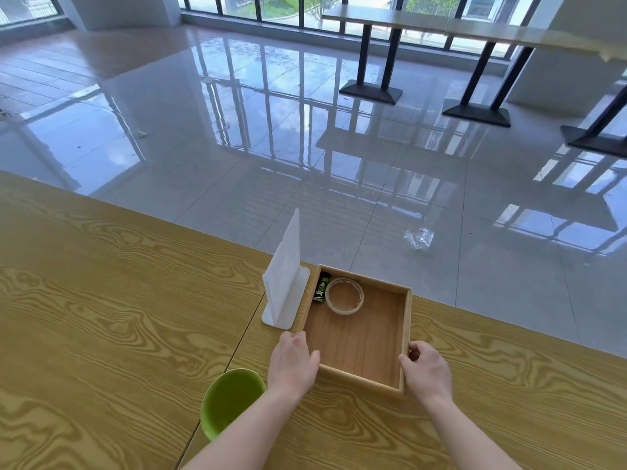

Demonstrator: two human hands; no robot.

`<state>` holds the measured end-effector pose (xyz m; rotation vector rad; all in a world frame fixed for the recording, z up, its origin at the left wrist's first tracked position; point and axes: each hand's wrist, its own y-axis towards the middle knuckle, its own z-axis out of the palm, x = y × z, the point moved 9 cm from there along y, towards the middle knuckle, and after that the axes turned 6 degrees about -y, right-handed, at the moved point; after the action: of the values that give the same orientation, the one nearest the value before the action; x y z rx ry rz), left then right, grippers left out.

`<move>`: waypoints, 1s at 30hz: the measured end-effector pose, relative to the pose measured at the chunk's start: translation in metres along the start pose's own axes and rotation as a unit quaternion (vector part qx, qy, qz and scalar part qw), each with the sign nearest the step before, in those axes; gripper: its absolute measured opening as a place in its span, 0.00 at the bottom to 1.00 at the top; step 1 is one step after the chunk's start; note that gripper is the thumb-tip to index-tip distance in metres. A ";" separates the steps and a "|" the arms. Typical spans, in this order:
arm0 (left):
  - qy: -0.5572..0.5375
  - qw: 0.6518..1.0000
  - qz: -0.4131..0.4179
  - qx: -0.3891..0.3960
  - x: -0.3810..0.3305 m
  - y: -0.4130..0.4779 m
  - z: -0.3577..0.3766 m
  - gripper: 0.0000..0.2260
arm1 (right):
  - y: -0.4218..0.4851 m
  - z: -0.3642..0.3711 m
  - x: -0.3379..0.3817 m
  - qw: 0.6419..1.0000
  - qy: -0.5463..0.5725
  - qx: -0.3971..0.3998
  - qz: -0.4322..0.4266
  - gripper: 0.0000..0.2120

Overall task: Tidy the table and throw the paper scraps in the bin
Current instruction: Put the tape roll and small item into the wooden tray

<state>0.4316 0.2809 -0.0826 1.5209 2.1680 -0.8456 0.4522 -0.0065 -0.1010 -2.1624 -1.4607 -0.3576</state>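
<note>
A square wooden tray (369, 385) sits on the wood-grain table (101, 300) near its far edge. My left hand (293, 362) grips the tray's near-left corner and my right hand (427, 369) grips its near-right corner. Inside the tray, at the far left, lie a roll of clear tape (344, 295) and a small dark green packet (321, 288). A white napkin holder (285, 283) with white paper stands just left of the tray. A small green bin (229, 400) stands by my left forearm.
Beyond the table's far edge is a glossy tiled floor with a crumpled clear plastic scrap (419, 237) on it. Other tables on black pedestal legs (371, 86) stand at the back right by the windows.
</note>
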 end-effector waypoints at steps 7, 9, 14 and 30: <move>0.000 1.000 0.000 -0.005 0.000 -0.003 0.001 0.20 | -0.001 -0.001 0.001 1.000 0.003 -0.006 0.004 0.14; -0.003 1.000 -0.003 -0.004 0.000 -0.003 0.001 0.20 | -0.001 0.000 0.000 1.000 0.003 -0.006 0.005 0.14; -0.001 1.000 -0.011 -0.003 0.001 -0.003 0.001 0.18 | 0.000 0.001 0.005 1.000 0.005 0.002 0.003 0.16; 0.022 1.000 -0.004 0.010 -0.001 -0.002 -0.001 0.21 | 0.000 0.003 0.006 1.000 0.013 0.005 -0.001 0.17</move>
<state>0.4298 0.2804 -0.0809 1.5562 2.2051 -0.8469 0.4546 0.0000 -0.1005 -2.1397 -1.4466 -0.3772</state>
